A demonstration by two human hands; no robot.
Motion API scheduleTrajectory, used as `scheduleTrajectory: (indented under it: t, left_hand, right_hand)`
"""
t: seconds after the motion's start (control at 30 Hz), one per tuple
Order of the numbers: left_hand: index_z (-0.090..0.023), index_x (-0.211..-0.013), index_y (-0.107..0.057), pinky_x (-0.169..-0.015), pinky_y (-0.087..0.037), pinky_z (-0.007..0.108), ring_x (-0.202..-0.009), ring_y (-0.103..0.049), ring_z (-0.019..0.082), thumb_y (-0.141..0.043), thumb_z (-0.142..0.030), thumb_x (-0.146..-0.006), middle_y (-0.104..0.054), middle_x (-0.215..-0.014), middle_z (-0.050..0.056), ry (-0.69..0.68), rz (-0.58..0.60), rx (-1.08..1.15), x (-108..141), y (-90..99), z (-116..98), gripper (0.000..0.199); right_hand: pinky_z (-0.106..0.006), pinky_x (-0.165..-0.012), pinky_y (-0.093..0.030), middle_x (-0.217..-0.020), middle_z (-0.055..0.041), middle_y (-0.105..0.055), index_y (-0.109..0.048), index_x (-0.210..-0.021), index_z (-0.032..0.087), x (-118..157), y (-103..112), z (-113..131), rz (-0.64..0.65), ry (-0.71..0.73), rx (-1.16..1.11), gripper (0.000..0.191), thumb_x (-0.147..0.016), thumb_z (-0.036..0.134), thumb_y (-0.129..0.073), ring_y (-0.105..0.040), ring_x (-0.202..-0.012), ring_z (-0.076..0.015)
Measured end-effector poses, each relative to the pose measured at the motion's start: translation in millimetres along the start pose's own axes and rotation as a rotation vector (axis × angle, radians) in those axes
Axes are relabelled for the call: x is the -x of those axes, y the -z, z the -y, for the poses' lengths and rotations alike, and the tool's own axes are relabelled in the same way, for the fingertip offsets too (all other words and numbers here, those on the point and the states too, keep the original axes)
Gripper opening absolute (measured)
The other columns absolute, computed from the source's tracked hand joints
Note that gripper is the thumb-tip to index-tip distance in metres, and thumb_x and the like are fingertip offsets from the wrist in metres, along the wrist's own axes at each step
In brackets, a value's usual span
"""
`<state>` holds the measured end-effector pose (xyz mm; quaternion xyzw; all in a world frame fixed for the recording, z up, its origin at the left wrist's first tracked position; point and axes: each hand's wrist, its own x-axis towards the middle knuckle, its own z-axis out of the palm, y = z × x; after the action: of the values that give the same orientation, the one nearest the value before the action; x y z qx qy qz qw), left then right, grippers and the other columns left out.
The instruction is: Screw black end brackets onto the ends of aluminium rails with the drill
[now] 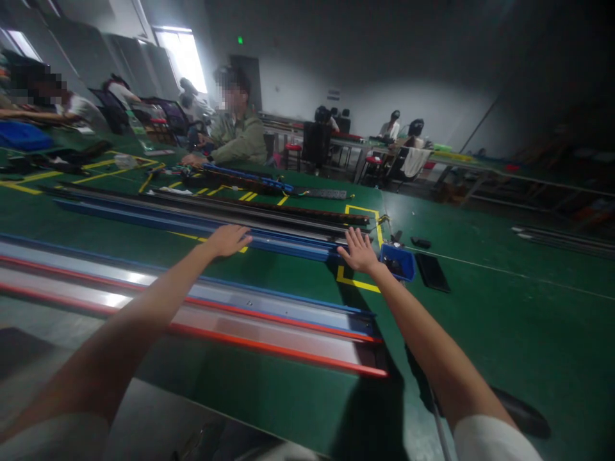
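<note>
Both my arms stretch forward over a green table. My left hand [227,241] lies flat at the near edge of a long blue metal profile [288,246], fingers extended toward the right. Near the right end of that same profile, my right hand [358,251] is spread, with the fingers pointing away from me. Whether either palm presses on the profile or hovers just over it, I cannot tell. Behind the profile run long dark strips [269,211]. Closer to me lie a long blue-edged rail [288,307] and a red-edged rail [269,340], side by side.
A blue bin [398,262] with dark parts stands just right of my right hand, beside a black flat device [432,271]. Yellow tape [360,282] marks the green tabletop [509,320]. Across the table sits a person in a green jacket [245,137], near more strips and wires.
</note>
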<state>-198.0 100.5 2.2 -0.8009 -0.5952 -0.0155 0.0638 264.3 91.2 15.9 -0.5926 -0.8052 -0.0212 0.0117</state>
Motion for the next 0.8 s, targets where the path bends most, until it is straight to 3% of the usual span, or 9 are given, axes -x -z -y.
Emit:
scheduleTrajectory:
  t: [0.1, 0.23, 0.47, 0.67, 0.8]
  left_hand:
    - [-0.012, -0.133, -0.066, -0.098, -0.05, 0.039, -0.113, -0.07, 0.029, -0.026, -0.056, -0.104, -0.076, -0.122, 0.018, -0.005, 0.049, -0.009, 2, -11.1, 4, 0.066]
    - [-0.009, -0.138, -0.063, -0.104, -0.047, 0.039, -0.122, -0.067, 0.03, -0.027, -0.056, -0.104, -0.072, -0.131, 0.021, -0.014, 0.048, -0.021, 7, -17.9, 4, 0.068]
    - [-0.006, -0.136, -0.062, -0.101, -0.047, 0.041, -0.12, -0.067, 0.034, -0.024, -0.062, -0.103, -0.072, -0.125, 0.023, 0.009, 0.04, -0.047, 12, -17.5, -1, 0.075]
    - [-0.011, -0.132, -0.065, -0.094, -0.049, 0.04, -0.115, -0.069, 0.034, -0.022, -0.065, -0.103, -0.074, -0.122, 0.021, 0.011, 0.063, -0.06, 23, -15.1, -1, 0.075]
    - [-0.01, -0.137, -0.062, -0.098, -0.048, 0.041, -0.118, -0.067, 0.034, -0.023, -0.065, -0.103, -0.072, -0.125, 0.022, 0.003, 0.071, -0.06, 32, -15.1, 0, 0.076]
  right_hand:
    - [-0.05, -0.133, -0.004, -0.178, -0.012, -0.008, -0.02, -0.171, 0.007, -3, -13, 1, 0.034, -0.011, -0.016, 0.082, -0.109, 0.061, -0.019, -0.002, -0.165, -0.0297]
    - [-0.052, -0.133, -0.004, -0.178, -0.0126, -0.009, -0.02, -0.17, 0.006, -1, -24, 2, 0.061, -0.03, -0.036, 0.085, -0.108, 0.063, -0.017, -0.003, -0.165, -0.031]
    - [-0.051, -0.133, -0.008, -0.178, -0.0125, -0.01, -0.016, -0.172, 0.009, 3, -24, 3, 0.09, -0.045, -0.058, 0.088, -0.107, 0.068, -0.013, -0.005, -0.165, -0.0308]
    - [-0.05, -0.133, -0.007, -0.178, -0.0116, -0.009, -0.015, -0.172, 0.008, 10, -24, 5, 0.091, -0.037, -0.062, 0.09, -0.106, 0.069, -0.014, -0.004, -0.165, -0.0308]
    - [-0.051, -0.133, -0.008, -0.178, -0.0112, -0.006, -0.014, -0.172, 0.009, 15, -23, 7, 0.089, -0.028, -0.067, 0.09, -0.106, 0.07, -0.014, -0.002, -0.165, -0.0316]
